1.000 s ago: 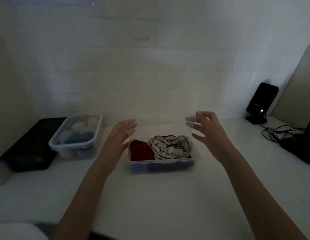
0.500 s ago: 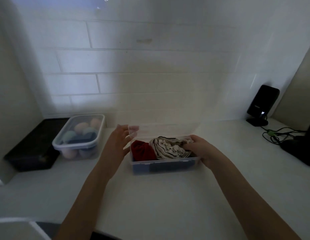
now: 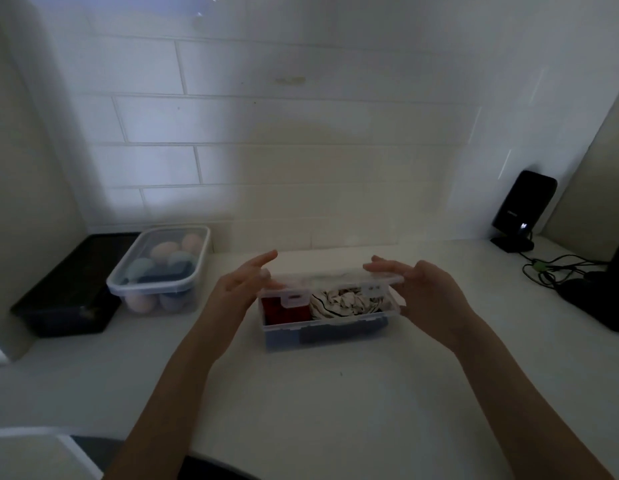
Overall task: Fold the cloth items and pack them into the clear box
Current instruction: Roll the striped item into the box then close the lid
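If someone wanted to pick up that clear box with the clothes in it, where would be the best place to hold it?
Probably by its two short ends, one hand from each side, below the rim. The clear box is long and low, lying crosswise on the counter, so the ends are within easy span. The lid is half down, its latches unfastened, so lifting by the lid would likely fail. The left hand and right hand already flank it.

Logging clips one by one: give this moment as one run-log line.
stage: closing lid | clear box: red cloth, striped cloth inside | left hand, right hand: on lid ends | latches: unfastened
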A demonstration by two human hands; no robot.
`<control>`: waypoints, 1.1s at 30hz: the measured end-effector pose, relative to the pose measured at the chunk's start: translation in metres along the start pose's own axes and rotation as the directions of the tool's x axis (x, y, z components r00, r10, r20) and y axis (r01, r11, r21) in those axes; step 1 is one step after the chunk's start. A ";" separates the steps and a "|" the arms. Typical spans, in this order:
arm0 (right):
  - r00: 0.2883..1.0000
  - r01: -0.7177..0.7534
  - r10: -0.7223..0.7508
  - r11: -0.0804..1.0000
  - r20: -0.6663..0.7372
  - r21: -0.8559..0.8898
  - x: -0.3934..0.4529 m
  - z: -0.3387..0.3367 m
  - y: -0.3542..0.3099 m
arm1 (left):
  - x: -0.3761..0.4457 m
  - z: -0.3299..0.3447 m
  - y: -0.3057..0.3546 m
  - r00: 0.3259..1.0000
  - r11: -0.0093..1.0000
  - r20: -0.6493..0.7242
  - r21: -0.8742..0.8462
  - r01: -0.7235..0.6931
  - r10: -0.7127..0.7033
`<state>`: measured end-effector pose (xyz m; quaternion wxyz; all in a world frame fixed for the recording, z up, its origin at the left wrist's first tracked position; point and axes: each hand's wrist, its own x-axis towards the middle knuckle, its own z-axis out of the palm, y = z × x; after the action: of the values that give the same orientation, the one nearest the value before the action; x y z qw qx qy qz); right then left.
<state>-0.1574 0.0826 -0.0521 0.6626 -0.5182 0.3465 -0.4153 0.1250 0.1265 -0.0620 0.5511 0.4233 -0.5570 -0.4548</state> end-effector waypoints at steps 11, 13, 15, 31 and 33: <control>0.999 0.034 -0.047 0.906 -0.021 -0.422 -0.007 0.016 0.015 | -0.005 0.002 -0.010 0.995 0.949 0.102 0.314 -0.026 -0.007; 0.999 0.024 -0.037 0.911 -0.025 -0.411 -0.006 0.014 0.016 | -0.005 0.002 -0.012 0.994 0.942 0.112 0.333 -0.048 0.011; 0.999 0.018 -0.028 0.917 -0.019 -0.399 -0.005 0.013 0.015 | -0.007 0.005 -0.010 0.993 0.936 0.114 0.348 -0.051 0.012; 0.939 0.174 -0.281 0.884 -0.198 -0.433 0.001 0.030 0.027 | -0.007 0.010 -0.017 0.989 0.949 0.028 0.280 -0.148 0.146; 0.926 0.182 -0.266 0.936 -0.267 -0.301 0.003 0.037 0.028 | -0.003 0.016 -0.019 0.981 0.959 -0.054 0.225 -0.170 0.187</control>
<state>-0.1179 0.0975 -0.0716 0.4719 -0.5704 0.4354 -0.5122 0.1083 0.1253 -0.0810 0.5603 0.4464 -0.6187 -0.3226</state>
